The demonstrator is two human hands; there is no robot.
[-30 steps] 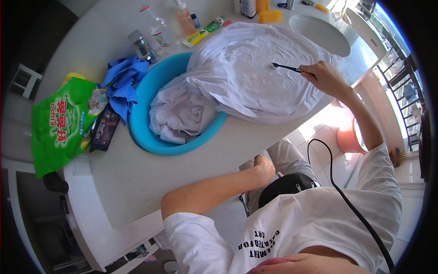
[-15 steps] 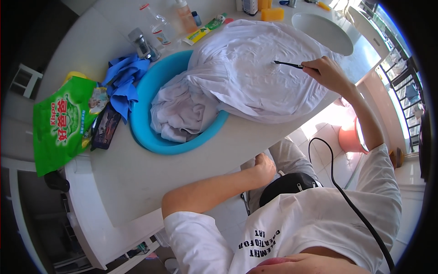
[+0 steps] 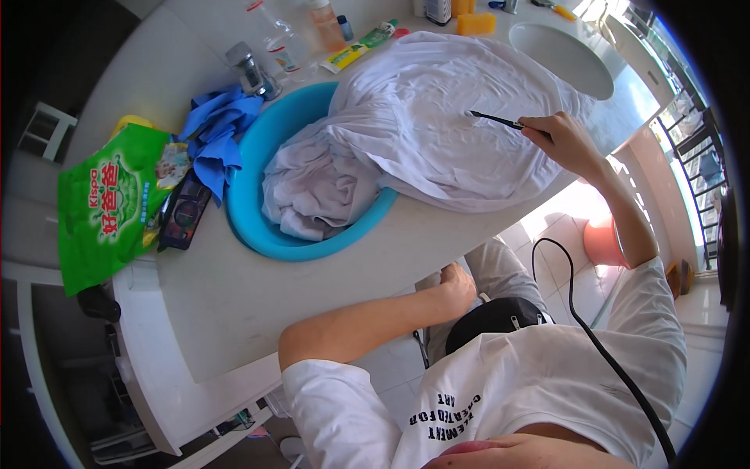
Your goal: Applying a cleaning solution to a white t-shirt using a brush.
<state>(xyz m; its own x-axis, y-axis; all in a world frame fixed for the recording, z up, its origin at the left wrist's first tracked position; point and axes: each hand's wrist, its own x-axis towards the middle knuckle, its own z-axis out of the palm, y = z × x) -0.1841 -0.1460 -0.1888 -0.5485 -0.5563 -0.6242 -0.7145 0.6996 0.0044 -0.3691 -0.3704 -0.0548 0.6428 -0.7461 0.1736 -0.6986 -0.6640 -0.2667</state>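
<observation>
Right hand (image 3: 564,142), at the upper right of the frame, has its fingers closed on a thin dark tool (image 3: 498,119); what kind of tool cannot be made out. Its tip touches the white cloth (image 3: 437,133) spread over the counter (image 3: 226,305) at upper centre. Part of that cloth hangs into the blue basin (image 3: 254,227) at centre left, hiding the basin's inside. Left hand (image 3: 457,285) rests at the counter's near edge at frame centre, curled, holding nothing visible; its fingers are hidden under the edge. 1 green bag (image 3: 101,207) lies at the left beside a blue rag (image 3: 215,141)
</observation>
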